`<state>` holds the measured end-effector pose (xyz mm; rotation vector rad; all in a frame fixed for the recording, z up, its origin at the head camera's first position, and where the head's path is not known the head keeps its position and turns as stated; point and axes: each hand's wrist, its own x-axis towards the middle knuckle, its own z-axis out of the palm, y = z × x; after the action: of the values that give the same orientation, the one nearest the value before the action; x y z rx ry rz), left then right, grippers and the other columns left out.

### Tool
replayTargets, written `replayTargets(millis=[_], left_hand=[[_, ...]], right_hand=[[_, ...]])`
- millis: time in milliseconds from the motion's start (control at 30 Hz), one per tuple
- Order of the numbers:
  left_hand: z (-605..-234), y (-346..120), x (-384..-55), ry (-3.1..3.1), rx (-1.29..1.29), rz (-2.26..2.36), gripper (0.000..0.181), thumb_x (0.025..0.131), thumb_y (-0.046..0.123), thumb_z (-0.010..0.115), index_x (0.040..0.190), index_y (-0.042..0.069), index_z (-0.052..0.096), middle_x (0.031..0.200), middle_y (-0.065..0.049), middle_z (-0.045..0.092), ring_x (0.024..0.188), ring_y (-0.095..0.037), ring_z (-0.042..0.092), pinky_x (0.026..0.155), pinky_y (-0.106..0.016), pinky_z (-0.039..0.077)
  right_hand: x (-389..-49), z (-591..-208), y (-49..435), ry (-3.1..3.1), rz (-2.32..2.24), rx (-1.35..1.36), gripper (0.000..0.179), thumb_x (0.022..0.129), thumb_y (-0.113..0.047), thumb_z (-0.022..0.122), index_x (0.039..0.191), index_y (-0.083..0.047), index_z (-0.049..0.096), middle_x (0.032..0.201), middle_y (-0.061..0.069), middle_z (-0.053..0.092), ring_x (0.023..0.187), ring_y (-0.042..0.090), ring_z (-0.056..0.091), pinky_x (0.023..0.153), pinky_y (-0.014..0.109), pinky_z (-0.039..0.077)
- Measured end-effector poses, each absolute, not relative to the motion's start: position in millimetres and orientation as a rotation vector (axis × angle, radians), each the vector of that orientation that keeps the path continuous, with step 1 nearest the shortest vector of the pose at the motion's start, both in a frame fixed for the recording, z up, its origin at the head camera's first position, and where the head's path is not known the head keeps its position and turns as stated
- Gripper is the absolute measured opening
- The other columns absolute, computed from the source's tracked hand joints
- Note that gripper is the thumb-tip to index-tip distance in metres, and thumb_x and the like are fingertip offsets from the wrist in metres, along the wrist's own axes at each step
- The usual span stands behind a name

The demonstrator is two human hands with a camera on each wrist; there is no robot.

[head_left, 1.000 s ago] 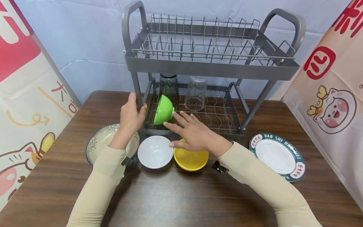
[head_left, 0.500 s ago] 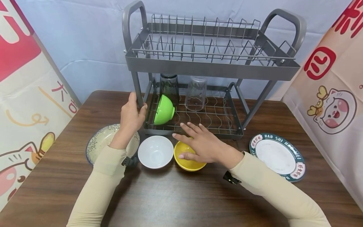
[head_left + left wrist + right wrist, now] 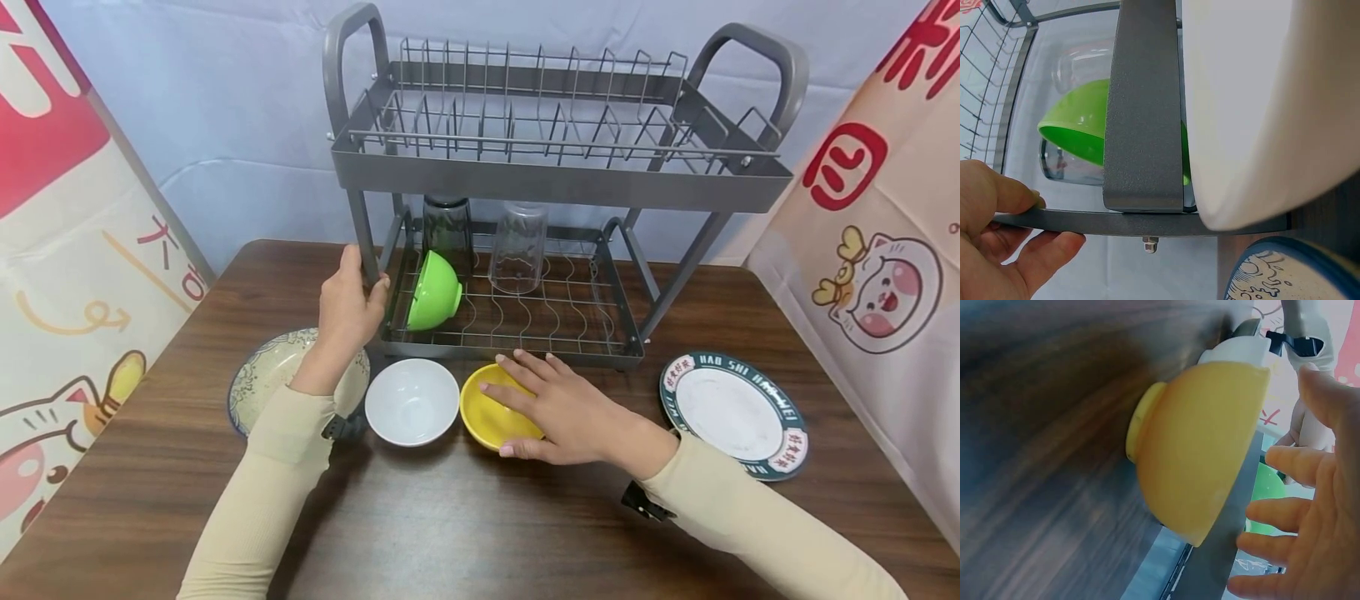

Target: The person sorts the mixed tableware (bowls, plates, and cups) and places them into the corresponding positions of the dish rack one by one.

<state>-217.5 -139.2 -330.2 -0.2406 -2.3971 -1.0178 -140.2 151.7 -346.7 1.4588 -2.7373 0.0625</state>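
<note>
My left hand (image 3: 348, 312) grips the left upright of a grey two-tier dish rack (image 3: 562, 185); the left wrist view shows thumb and fingers pinching the metal bar (image 3: 1104, 222). With fingers spread, my right hand (image 3: 570, 412) hovers over the right side of a yellow bowl (image 3: 487, 412). In the right wrist view a gap shows between the fingers and the rim of the yellow bowl (image 3: 1204, 444). A green bowl (image 3: 437, 292) stands on its side at the left of the lower rack. The white bowl (image 3: 412, 404) sits upright beside the yellow one.
Behind the green bowl are a dark glass (image 3: 447, 229) and a clear glass (image 3: 517, 250). A patterned plate (image 3: 258, 379) lies left, partly under the left forearm. Another plate with a green rim (image 3: 731, 412) lies at the right. The rack's upper tier has wire dividers (image 3: 525, 125).
My right hand has drawn back from beside the green bowl, moving right and towards me over the yellow bowl. The left hand stays on the rack.
</note>
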Motion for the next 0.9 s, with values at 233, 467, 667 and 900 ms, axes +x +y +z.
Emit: replayTargets(millis=[233,467,667,900], left_hand=[[-330,-140,-217,-2.385,-0.250,-1.019,0.021,0.090,0.004,0.057,0.106,0.002,0.044,0.088,-0.015,0.063,0.074,-0.031,0.061,0.064,-0.044,0.047],[-330,-140,-217,-2.394,-0.244,-1.025,0.020,0.090,0.004,0.057,0.106,0.002,0.044,0.088,-0.015,0.063,0.074,-0.031,0.061,0.064,-0.044,0.047],[-329,-139,-216,-2.399,-0.238,-1.016,0.020,0.090,0.005,0.057,0.106,0.002,0.044,0.088,-0.015,0.063,0.073,-0.031,0.061,0.063,-0.044,0.047],[-330,-139,-217,-2.388,-0.243,-1.018,0.019,0.090,0.004,0.057,0.105,0.002,0.045,0.087,-0.015,0.063,0.074,-0.031,0.061,0.064,-0.045,0.046]], right_hand=[[-134,-353,159,-2.745,0.083,1.525,0.068,0.087,-0.060,0.049,0.141,-0.018,0.041,0.143,0.019,0.033,0.130,0.038,0.030,0.095,0.060,0.030],[-134,-359,160,-2.733,0.093,1.604,0.053,0.090,-0.046,0.056,0.134,-0.018,0.049,0.133,0.019,0.047,0.121,0.033,0.045,0.093,0.054,0.037],[-134,-363,158,-2.670,0.130,1.658,0.033,0.089,-0.034,0.063,0.116,-0.016,0.060,0.110,0.006,0.061,0.100,0.022,0.058,0.082,0.042,0.046],[-133,-367,159,-2.548,0.068,1.695,0.018,0.085,-0.032,0.068,0.086,-0.018,0.056,0.072,-0.009,0.050,0.068,0.012,0.050,0.061,0.030,0.041]])
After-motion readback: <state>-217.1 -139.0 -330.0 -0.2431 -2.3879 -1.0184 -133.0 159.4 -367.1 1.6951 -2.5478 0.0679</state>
